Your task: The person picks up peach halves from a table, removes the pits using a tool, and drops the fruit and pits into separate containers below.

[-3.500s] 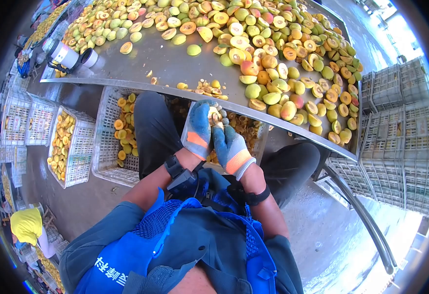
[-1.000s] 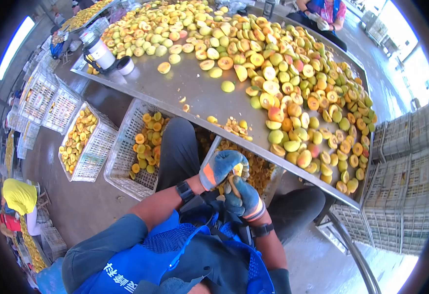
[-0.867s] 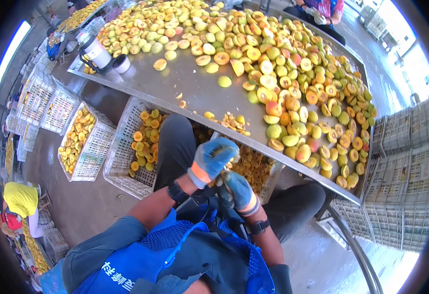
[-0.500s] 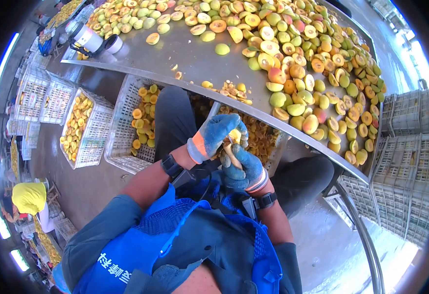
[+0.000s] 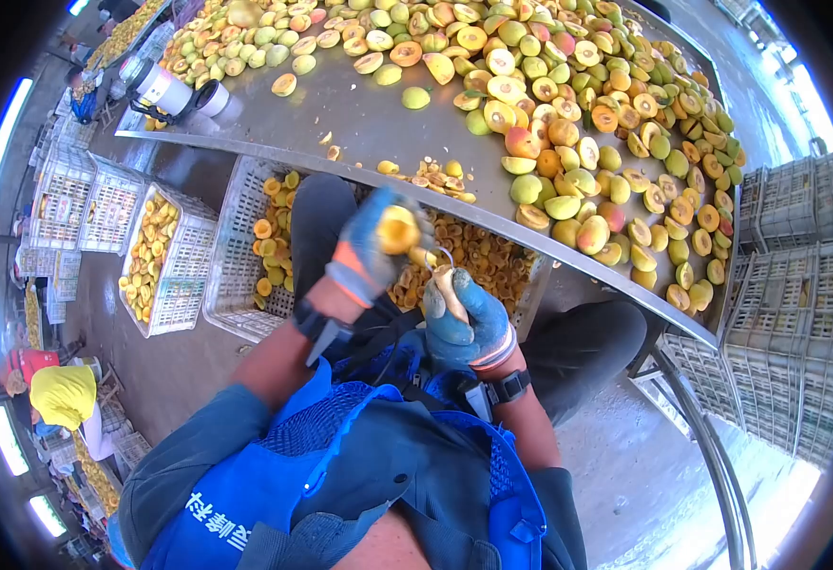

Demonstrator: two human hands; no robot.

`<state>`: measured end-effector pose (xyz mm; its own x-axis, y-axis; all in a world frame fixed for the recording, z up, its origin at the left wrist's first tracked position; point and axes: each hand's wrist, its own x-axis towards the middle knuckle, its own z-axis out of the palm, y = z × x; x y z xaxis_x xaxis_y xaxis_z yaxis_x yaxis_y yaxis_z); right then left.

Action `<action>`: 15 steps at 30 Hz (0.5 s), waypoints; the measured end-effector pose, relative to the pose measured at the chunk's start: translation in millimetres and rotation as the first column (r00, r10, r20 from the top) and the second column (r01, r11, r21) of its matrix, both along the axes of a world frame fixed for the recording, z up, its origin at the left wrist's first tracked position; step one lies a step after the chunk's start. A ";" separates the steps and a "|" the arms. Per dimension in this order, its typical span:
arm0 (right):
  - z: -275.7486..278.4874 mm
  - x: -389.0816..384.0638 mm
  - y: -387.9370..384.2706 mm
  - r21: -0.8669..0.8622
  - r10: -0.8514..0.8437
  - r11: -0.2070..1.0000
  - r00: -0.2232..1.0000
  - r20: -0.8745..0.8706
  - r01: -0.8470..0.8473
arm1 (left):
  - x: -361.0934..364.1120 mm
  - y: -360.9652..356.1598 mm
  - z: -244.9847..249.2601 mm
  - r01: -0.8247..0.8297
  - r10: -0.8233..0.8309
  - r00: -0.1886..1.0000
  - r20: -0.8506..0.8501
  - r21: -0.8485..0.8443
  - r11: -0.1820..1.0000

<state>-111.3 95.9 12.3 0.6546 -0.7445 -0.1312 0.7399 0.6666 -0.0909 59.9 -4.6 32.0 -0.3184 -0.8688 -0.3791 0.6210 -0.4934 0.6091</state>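
Note:
My left hand point(image 5: 369, 247), in a blue and orange glove and blurred by motion, holds a halved yellow fruit point(image 5: 397, 230) with its cut face showing. My right hand point(image 5: 469, 321), gloved in blue, is closed around the pale handle of a small tool point(image 5: 447, 291) with a curved metal loop at its top. A small yellow piece point(image 5: 423, 256) lies between the fruit half and the loop. Both hands are above a crate point(image 5: 523, 309) of fruit scraps, in front of the metal table point(image 5: 340, 114), where many halved fruits point(image 5: 578, 180) are piled.
A crate of fruit halves point(image 5: 231, 247) stands left of my knee, another crate point(image 5: 188, 275) farther left. Stacked crates point(image 5: 787, 313) are at the right. A metal cylinder point(image 5: 164, 87) lies on the table's left corner. A person in yellow point(image 5: 63, 394) is at far left.
My left hand has moved left and up, away from my right hand, with the fruit half now visible. My right hand stays nearly in place, and the tool's loop now shows.

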 end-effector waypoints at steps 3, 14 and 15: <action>10.9 -10.0 -5.5 -0.173 -0.110 0.985 0.812 -0.574 0.011 | 65.5 -12.7 21.1 0.363 0.634 0.394 0.665 -0.746 0.557; -91.9 -15.4 13.0 -0.314 -0.323 0.946 0.168 -0.932 0.076 | -5.9 -87.3 20.1 0.661 0.668 0.316 0.673 -0.662 0.353; -84.3 -20.4 17.2 -0.336 -0.343 0.939 0.137 -0.929 0.068 | -40.6 -97.5 12.2 0.669 0.595 0.389 0.703 -0.660 0.342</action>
<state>-131.7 113.1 -72.0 -0.0910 -0.9213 -0.3779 0.0568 0.3741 -0.9256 19.3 -102.1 44.2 -0.4653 -0.7624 0.4497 -0.4740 0.6437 0.6008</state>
